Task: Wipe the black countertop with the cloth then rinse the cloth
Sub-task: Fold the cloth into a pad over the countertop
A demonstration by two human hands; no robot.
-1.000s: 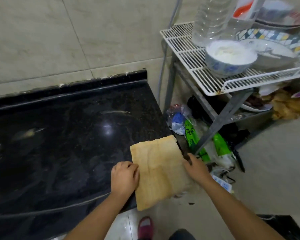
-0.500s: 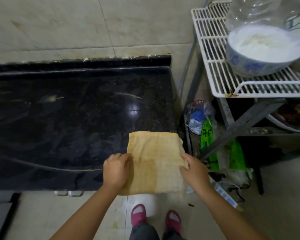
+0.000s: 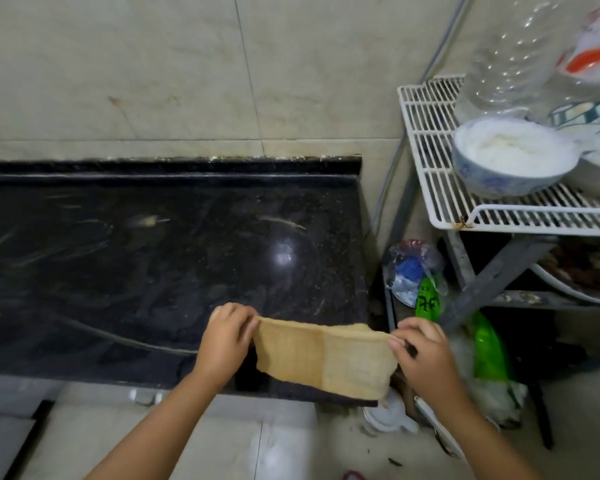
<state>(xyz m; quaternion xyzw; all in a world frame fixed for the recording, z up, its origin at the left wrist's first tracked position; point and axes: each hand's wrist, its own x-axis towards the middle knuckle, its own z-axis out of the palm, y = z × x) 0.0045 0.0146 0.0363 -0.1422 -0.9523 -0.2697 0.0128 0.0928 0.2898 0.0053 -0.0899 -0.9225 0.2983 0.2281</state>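
Head view: looking down at a kitchen corner, both arms reaching in from the bottom of the frame.
Countertop: the black countertop (image 3: 153, 265) fills the left and centre, glossy, with pale smears and crumbs on it; wiping looks not yet begun.
Rack: a white wire rack (image 3: 430, 161) stands at the right edge, holding a blue-patterned bowl (image 3: 506, 161) and a clear plastic bottle (image 3: 513, 57).
Floor clutter: bags and green packets (image 3: 485, 344) lie below the rack, lower right.
Cloth: the tan cloth (image 3: 323, 358) hangs stretched in the lower centre, over the counter's front right corner.
Left hand (image 3: 226, 341): fingers curled, pinching the cloth's left top edge.
Right hand (image 3: 423, 355): fingertips pinching the right top edge.
Risk: a light pinch could slip, dropping the cloth to the floor clutter; a wide sweep near the right edge could push crumbs off the counter or knock an elbow on the rack.
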